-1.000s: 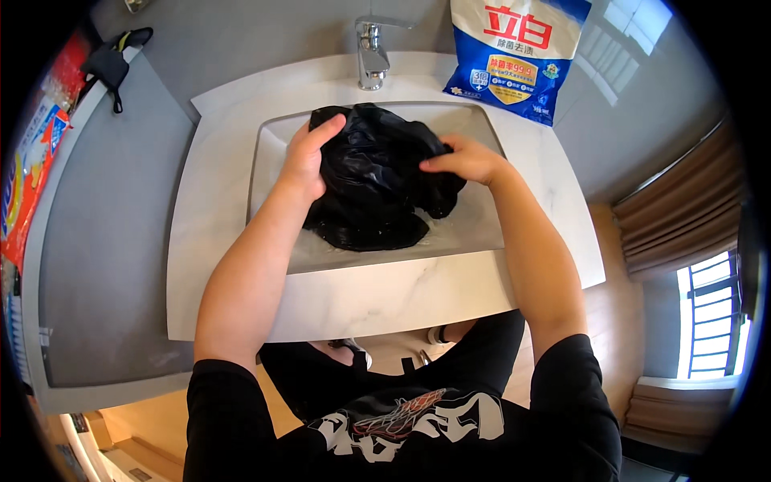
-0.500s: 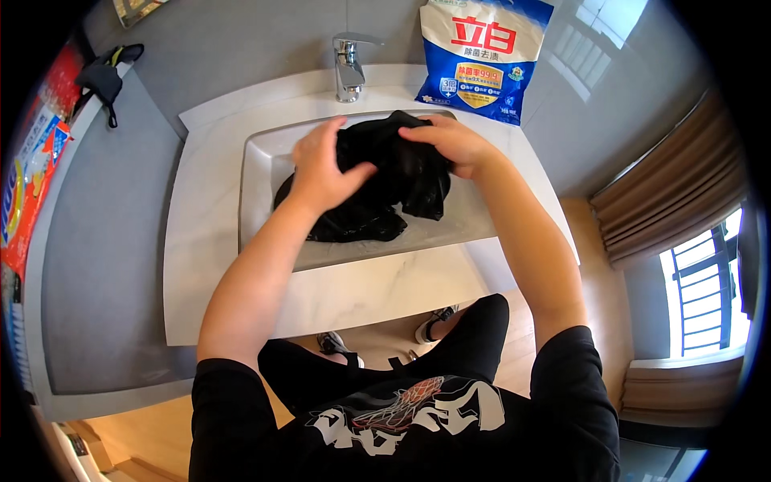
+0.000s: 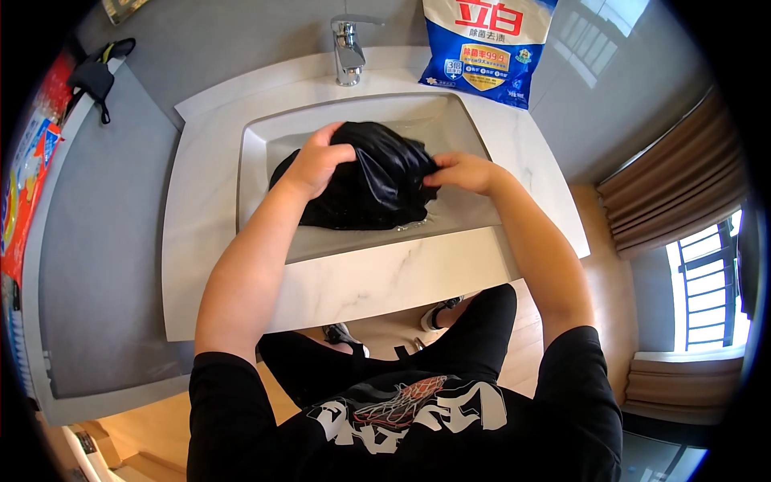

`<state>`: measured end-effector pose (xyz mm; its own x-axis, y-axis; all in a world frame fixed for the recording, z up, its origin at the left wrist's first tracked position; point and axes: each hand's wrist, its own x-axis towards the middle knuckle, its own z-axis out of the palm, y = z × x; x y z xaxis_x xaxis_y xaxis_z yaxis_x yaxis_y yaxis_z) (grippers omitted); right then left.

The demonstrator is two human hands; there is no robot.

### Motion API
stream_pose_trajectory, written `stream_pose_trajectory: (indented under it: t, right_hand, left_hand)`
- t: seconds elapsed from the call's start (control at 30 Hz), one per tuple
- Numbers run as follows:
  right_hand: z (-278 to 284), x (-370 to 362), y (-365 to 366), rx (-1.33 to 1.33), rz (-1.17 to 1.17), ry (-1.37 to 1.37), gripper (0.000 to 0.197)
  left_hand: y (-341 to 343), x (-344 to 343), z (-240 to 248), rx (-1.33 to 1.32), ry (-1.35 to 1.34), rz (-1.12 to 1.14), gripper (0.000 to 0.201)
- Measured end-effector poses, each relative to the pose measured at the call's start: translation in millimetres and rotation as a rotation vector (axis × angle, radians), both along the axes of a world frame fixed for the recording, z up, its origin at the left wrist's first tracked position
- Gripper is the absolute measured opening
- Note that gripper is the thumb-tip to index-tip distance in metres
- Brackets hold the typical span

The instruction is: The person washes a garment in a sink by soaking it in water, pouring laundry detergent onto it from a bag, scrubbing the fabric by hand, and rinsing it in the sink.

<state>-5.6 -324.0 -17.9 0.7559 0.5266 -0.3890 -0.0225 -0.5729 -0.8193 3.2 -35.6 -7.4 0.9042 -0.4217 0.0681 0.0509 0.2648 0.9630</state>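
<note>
A wet, shiny black cloth [image 3: 377,181], perhaps a garment, lies bunched in the rectangular sink [image 3: 466,132]. Its exact kind cannot be made out. At its upper left, my left hand [image 3: 320,163] grips a fold between thumb and fingers. My right hand [image 3: 462,173] pinches the cloth's right edge, with the fingertips closed on it. Between the two hands the fabric is raised and folded over. Its lower part rests on the sink bottom, where a little water glints along the edge.
Behind the sink stands a chrome faucet [image 3: 348,52]. A blue and white detergent bag [image 3: 486,52] leans on the wall at the back right. The marble-look counter [image 3: 385,277] surrounds the basin. On the left ledge are a black strapped item [image 3: 95,78] and an orange package [image 3: 28,197].
My right hand has come lower, from the cloth's top to its right edge. My left hand has closed on a fold. The cloth is spread differently, and the view has shifted slightly.
</note>
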Motion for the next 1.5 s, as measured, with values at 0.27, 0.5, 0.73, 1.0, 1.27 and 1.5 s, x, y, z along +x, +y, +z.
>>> stream_pose_trajectory:
  t: [0.27,0.5,0.73,1.0,1.27,1.5]
  right_hand:
    - [-0.1,-21.0,35.0,0.024,0.039,-0.282,0.069]
    - [-1.9,-10.1,-2.2,0.338,-0.300,-0.072,0.032]
    - [41.3,-21.1,-5.6,1.315,-0.511,0.222,0.034]
    - [55.4,-2.9,19.7,0.797,-0.585,0.045,0.050]
    - [69.8,48.2,-30.0,0.044,-0.600,-0.272,0.062]
    - [80.0,123.9,-147.1,-0.060,-1.311,-0.688,0.082]
  left_hand:
    - [4.4,-2.8,12.6,-0.329,0.101,-0.133,0.039]
    - [-3.4,-2.9,12.1,-0.104,-0.067,0.069,0.037]
    - [-9.5,-6.8,-0.8,0.545,-0.427,0.084,0.045]
    - [-17.0,-15.8,20.5,-0.282,0.029,-0.064,0.028]
    - [-6.7,-15.5,27.8,-0.341,0.424,-0.165,0.030]
    - [-2.8,-16.2,9.5,-0.444,0.105,-0.323,0.035]
